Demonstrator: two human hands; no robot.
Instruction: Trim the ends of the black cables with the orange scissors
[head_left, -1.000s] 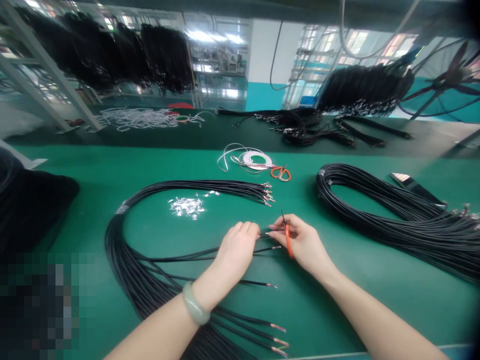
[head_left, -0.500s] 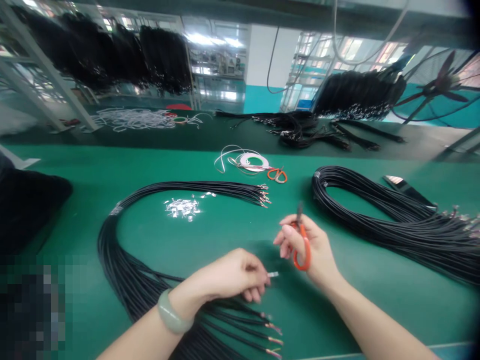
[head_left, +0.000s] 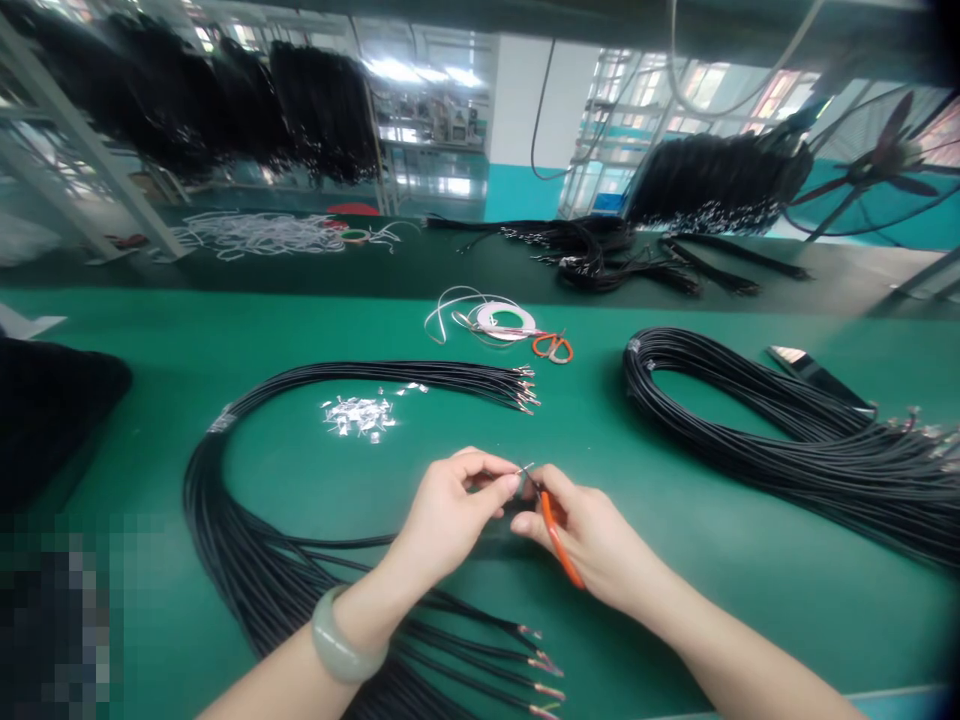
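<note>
My left hand (head_left: 461,505), with a green bangle (head_left: 347,634) on its wrist, pinches the end of a black cable between thumb and fingers. My right hand (head_left: 589,535) grips orange-handled scissors (head_left: 559,540), whose dark blades meet the cable tip at my left fingertips. Beneath my left forearm runs a bundle of black cables (head_left: 225,520), curving up and round to stripped ends near the middle. Several loose cable ends (head_left: 544,662) fan out below my hands. A pile of small white scraps (head_left: 360,418) lies inside the curve.
A white tape roll (head_left: 506,320) and a second orange-handled pair of scissors (head_left: 553,347) lie beyond my hands. Another looped black cable bundle (head_left: 705,425) is at the right, beside a dark phone-like object (head_left: 821,380). White strips (head_left: 247,232) and more cables (head_left: 600,250) lie further back.
Both hands have come together, my left moving up and my right moving left. The scissors have turned from pointing up to pointing at my left fingertips.
</note>
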